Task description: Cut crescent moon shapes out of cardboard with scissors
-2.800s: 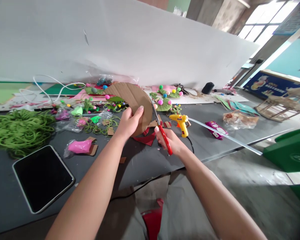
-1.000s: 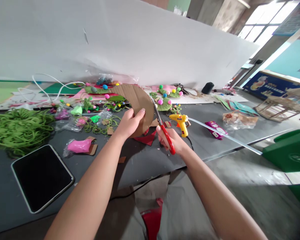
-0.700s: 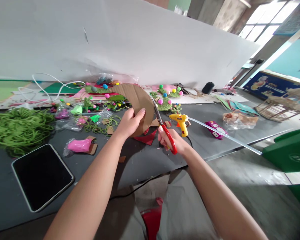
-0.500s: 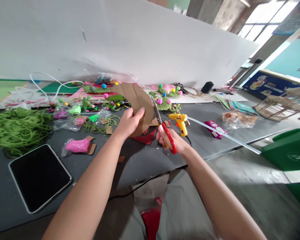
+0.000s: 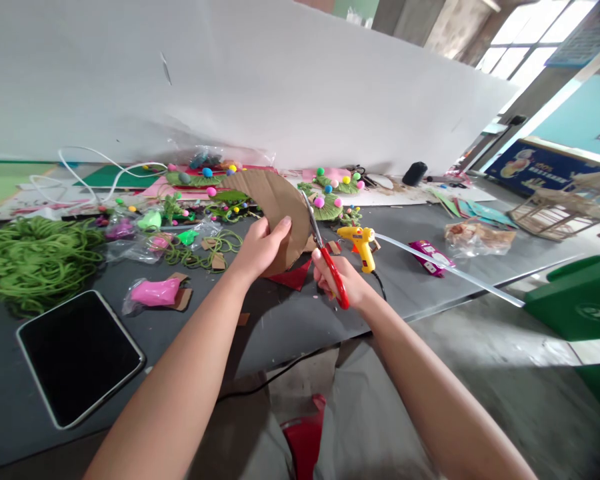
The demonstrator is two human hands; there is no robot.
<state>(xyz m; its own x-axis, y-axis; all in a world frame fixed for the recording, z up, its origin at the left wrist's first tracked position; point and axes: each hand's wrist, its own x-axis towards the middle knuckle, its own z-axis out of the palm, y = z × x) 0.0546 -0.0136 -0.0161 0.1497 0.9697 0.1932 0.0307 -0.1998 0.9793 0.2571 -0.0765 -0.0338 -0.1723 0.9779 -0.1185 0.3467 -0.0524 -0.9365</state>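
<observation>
A curved, crescent-like piece of brown cardboard (image 5: 280, 197) is held up over the table by my left hand (image 5: 260, 248), its thumb on the near face and the other fingers hidden behind. My right hand (image 5: 341, 280) is closed round the red handles of a pair of scissors (image 5: 336, 275). The blades point up and away, along the cardboard's right edge; I cannot tell whether they bite into it. Beneath the cardboard lies a red triangular scrap (image 5: 293, 275). Just right of the scissors is a yellow glue gun (image 5: 363, 245) with a long clear glue stick in its back.
A tablet (image 5: 80, 359) lies at the front left, with a heap of green cord (image 5: 35, 260) behind it. Pink clay in a bag (image 5: 155, 292) is near my left forearm. Pom-pom decorations (image 5: 330, 200) line the back. A purple packet (image 5: 430, 259) and a green bin (image 5: 575, 297) are rightward.
The cardboard has tilted slightly and its lower edge shows more. The scissors' handles have shifted a little left and look closer together. Both hands keep their hold.
</observation>
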